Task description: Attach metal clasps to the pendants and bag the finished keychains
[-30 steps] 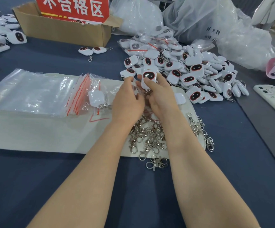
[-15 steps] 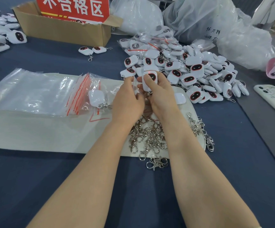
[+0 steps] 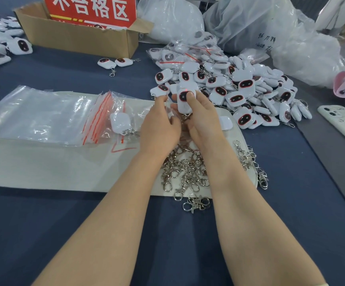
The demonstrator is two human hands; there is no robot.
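One pendant (image 3: 185,101) in right hand (image 3: 201,120), pile (image 3: 250,93) beside

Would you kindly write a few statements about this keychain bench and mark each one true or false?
1. The right hand holds a white square pendant with a dark red-rimmed face. True.
2. The loose silver metal clasps lie inside the brown cardboard box. False: they lie mostly on the pale mat, by the forearms.
3. The clear zip bags with red seals lie on the left part of the pale mat. True.
4. The white-cased phone lies at the table's left edge. False: it lies at the right.
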